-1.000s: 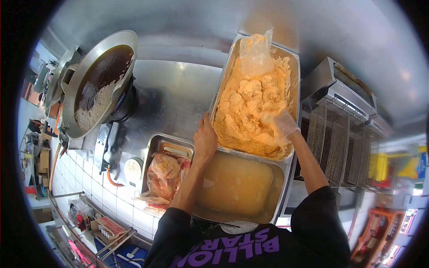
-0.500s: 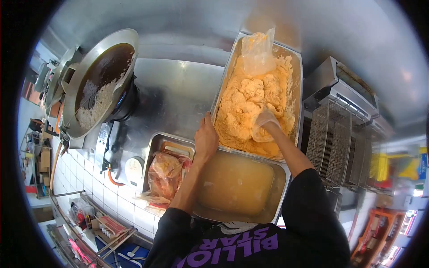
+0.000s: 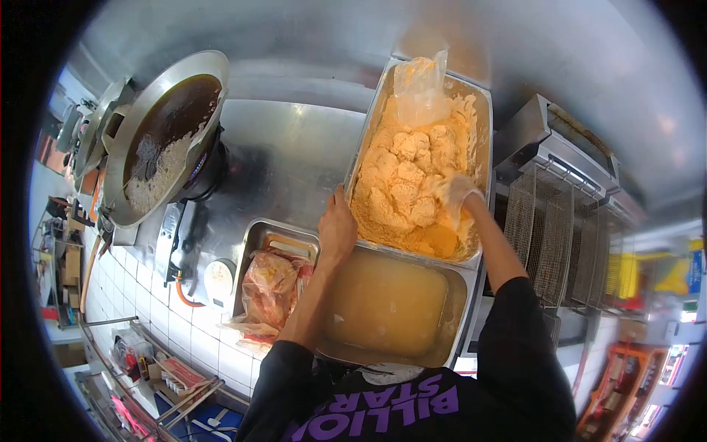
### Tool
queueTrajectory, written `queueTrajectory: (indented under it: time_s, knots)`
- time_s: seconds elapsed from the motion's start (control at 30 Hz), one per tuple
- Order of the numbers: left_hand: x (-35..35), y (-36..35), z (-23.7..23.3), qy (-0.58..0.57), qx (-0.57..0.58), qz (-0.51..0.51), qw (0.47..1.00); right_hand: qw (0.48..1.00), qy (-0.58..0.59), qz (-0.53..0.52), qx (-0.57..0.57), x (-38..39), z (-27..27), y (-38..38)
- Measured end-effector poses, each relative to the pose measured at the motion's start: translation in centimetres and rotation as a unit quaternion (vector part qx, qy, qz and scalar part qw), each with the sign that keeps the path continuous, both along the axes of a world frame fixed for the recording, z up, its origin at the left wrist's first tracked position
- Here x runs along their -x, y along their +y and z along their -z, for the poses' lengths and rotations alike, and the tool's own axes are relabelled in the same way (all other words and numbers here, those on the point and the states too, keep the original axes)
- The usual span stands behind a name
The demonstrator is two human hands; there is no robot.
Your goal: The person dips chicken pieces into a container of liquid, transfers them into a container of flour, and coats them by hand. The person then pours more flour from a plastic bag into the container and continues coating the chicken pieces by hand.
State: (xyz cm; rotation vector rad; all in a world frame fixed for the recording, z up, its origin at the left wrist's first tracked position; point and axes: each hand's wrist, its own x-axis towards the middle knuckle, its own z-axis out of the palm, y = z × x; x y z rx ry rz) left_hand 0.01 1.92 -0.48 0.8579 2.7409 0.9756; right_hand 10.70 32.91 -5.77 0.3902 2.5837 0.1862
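A deep metal tray (image 3: 487, 147) holds orange breading flour (image 3: 383, 221) with several coated chicken pieces (image 3: 410, 173) heaped in its middle. My left hand (image 3: 338, 230) grips the tray's left rim near its front corner, the fingers bent over the edge. At the right side of the flour, my right hand (image 3: 459, 193) wears a clear plastic glove dusted with orange. Motion blur and flour hide its fingers, so what they hold cannot be made out. A flour-dusted clear plastic bag (image 3: 421, 92) lies at the tray's far end.
Nearer to me sits a tray of cloudy yellowish liquid (image 3: 390, 302). Beside it, a smaller tray (image 3: 254, 234) holds bagged raw meat (image 3: 271, 287). A wok of dark oil (image 3: 180, 110) stands on a burner at left. Wire fryer baskets (image 3: 541, 228) hang at right.
My gloved right hand has moved right and slightly up through the flour, uncovering more coated pieces. My left hand stays on the rim. The tray appears shifted slightly left and down in view.
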Motion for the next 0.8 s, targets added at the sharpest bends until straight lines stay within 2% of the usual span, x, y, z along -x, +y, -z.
queueTrajectory:
  time_s: [0.1,0.2,0.23,0.3,0.33,0.37,0.4,0.47,0.6,0.77,0.8]
  knots:
    - [-0.1,0.0,-0.1,0.016,0.000,0.003,1.000,0.992,-0.108,-0.072,-0.013,1.0,7.8,-1.4]
    - [-0.4,0.1,-0.8,0.010,0.004,-0.004,1.000,0.992,-0.103,-0.069,0.031,1.6,-0.2,-9.0]
    - [-0.4,0.4,-0.8,0.009,-0.001,-0.003,1.000,0.993,-0.090,-0.073,0.035,1.4,-0.7,-9.8]
    - [-0.3,0.1,-0.8,0.004,0.018,-0.008,1.000,0.995,-0.049,-0.085,0.023,-0.5,5.4,-7.7]
    - [-0.2,0.2,-0.9,0.006,0.016,-0.008,1.000,0.995,-0.026,-0.091,0.016,-1.1,5.6,-6.8]
    - [-0.2,0.0,-1.0,0.002,0.014,0.002,1.000,0.995,-0.003,-0.097,0.010,-1.5,4.3,-6.6]
    - [-0.2,-0.1,-1.1,-0.003,0.010,0.009,1.000,0.994,0.072,-0.054,0.061,-2.5,2.7,-5.7]
    - [-0.2,-0.1,-0.9,0.007,0.006,0.002,1.000,0.983,0.143,-0.016,0.114,-2.7,-0.7,-6.2]
    - [-0.2,0.0,-0.6,0.009,0.002,0.005,1.000,0.980,-0.097,-0.094,0.148,-2.1,-3.3,-7.8]
    - [0.2,0.0,-0.4,0.009,0.000,0.003,1.000,0.948,-0.259,-0.144,0.116,-0.8,-4.1,-11.5]
    - [0.0,-0.2,-0.1,0.014,-0.005,0.006,1.000,0.983,-0.143,-0.004,0.118,-1.9,-4.6,-12.0]
